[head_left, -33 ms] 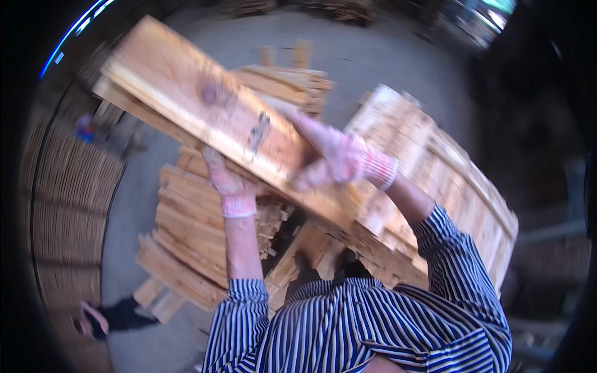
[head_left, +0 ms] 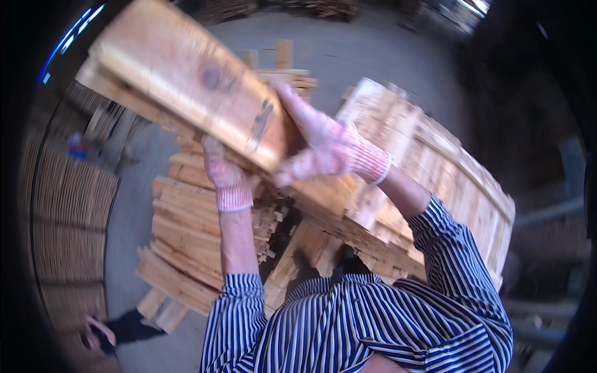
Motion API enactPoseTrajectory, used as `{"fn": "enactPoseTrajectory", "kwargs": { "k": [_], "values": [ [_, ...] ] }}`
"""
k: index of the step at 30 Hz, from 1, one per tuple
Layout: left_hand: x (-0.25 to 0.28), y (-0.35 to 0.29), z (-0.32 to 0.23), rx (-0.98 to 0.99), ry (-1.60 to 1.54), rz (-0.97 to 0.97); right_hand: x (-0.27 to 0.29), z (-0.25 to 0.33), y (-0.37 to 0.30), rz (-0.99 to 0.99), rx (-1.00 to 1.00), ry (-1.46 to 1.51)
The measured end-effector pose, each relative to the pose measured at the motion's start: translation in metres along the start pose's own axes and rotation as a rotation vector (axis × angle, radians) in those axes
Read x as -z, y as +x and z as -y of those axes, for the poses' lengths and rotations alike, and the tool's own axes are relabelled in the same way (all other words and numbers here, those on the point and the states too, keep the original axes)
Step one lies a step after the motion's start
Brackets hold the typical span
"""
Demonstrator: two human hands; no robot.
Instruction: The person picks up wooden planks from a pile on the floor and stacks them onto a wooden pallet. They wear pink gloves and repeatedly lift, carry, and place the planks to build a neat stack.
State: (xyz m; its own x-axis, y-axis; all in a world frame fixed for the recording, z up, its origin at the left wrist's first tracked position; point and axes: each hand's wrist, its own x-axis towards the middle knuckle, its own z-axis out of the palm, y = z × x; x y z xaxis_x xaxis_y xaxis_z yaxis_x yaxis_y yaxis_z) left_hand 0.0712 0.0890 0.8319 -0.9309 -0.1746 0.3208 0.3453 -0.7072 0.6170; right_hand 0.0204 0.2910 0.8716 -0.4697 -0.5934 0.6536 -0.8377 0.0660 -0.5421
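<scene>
A thick wooden board [head_left: 180, 74] with a dark knot and dark marks slants across the upper left, raised in front of me. Another board [head_left: 118, 84] shows along its lower edge, just beneath it. My right hand [head_left: 326, 146], in a pink-and-white knit glove, is clasped round the near end of the thick board, thumb and fingers on either side. My left hand [head_left: 227, 177], gloved alike, supports the boards from their lower left side; its fingertips are partly hidden behind the wood.
A stack of boards [head_left: 186, 230] lies at the left, and another large stack [head_left: 429, 149] stands at the right. More timber [head_left: 298, 81] sits beyond. Tall piles [head_left: 68, 211] line the far left. A person in dark clothes [head_left: 124, 332] is at the lower left. Grey floor [head_left: 385, 53] shows ahead.
Both hands and the held boards have shifted slightly up and to the left in the picture. The surrounding stacks have shifted a little left too.
</scene>
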Motion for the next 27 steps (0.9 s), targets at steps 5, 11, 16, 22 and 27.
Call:
{"fn": "enactPoseTrajectory", "kwargs": {
  "k": [5,11,16,22,27],
  "values": [
    [-0.102,0.015,0.053,0.004,0.676,0.322,0.098,0.060,-0.053,-0.328,-0.465,0.490],
    [-0.168,0.046,0.134,0.268,0.832,0.759,0.147,0.027,-0.105,-0.602,-0.397,0.538],
    [-0.232,0.047,0.224,0.279,0.988,1.078,0.202,0.048,-0.189,-0.833,-0.852,0.343],
    [-0.214,0.000,0.314,1.035,0.280,0.480,0.268,0.044,-0.315,-0.738,-1.480,-0.196],
    [-0.149,0.003,0.336,1.159,0.240,0.351,0.287,0.025,-0.415,-0.563,-1.950,-0.618]
  ]
}}
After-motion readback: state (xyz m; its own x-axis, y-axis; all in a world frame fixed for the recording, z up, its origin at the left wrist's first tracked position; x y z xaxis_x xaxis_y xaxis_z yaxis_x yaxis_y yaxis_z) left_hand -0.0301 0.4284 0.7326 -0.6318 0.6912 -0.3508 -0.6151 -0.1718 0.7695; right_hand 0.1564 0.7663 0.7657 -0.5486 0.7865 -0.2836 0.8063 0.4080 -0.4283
